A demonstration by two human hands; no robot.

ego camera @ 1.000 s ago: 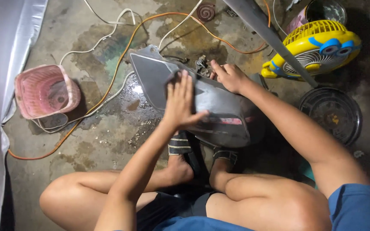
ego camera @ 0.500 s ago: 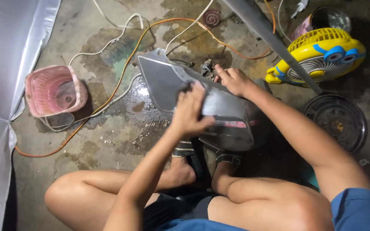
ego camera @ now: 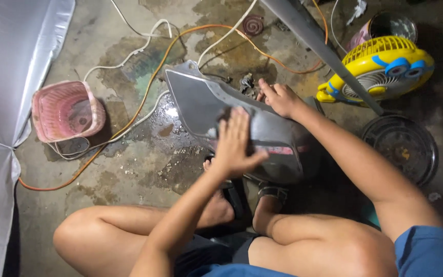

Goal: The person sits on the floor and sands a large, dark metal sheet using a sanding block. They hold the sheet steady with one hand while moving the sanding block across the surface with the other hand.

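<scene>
A grey curved plastic body panel (ego camera: 193,100) lies on the wet concrete in front of my feet. My left hand (ego camera: 234,146) presses flat on its middle, and a small dark sheet (ego camera: 225,114) peeks out under the fingertips. My right hand (ego camera: 281,97) grips the panel's far upper edge and steadies it. My sandalled feet (ego camera: 267,197) rest at the panel's near end, with my bare legs folded below.
A pink plastic basket (ego camera: 65,110) stands at the left beside a silver sheet (ego camera: 6,77). Orange and white cables (ego camera: 144,95) run across the floor. At the right are a yellow toy-shaped fan (ego camera: 380,66), a round black grille (ego camera: 401,146) and a slanting grey bar (ego camera: 314,38).
My left hand has slid along the panel toward me and to the right, its fingers drawn closer together. My right hand has stayed on the far edge.
</scene>
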